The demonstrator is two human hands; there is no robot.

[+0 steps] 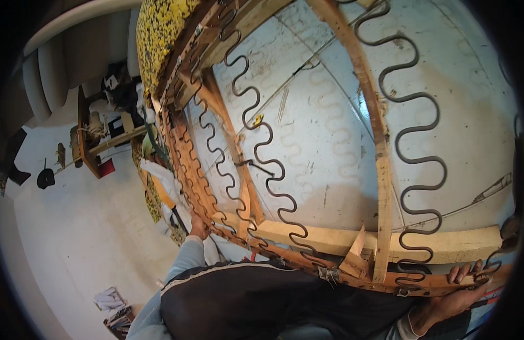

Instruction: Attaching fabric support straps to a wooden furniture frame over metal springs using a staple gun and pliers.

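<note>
A wooden seat frame (pixel 381 192) with rows of wavy metal springs (pixel 440 175) fills the middle and right of the view, with a white tiled surface visible through it. My left hand (pixel 198 225) grips the front rail at the lower left of the springs, its fingers partly hidden. At the lower right, my right hand (pixel 454 298) is closed round the same rail (pixel 350 273), fingers over its top beside a spring's end. Something with red handles (pixel 484 299) lies partly hidden beneath that hand. The rail runs across my dark-clothed front.
Yellow speckled foam (pixel 165 34) rises at the frame's far left end. Cream furniture (pixel 55 73), a wooden piece (pixel 89 153) with dark items, and a red object (pixel 106 167) are at the left. White cloth (pixel 109 300) and a shelf of items (pixel 117 323) are at the lower left.
</note>
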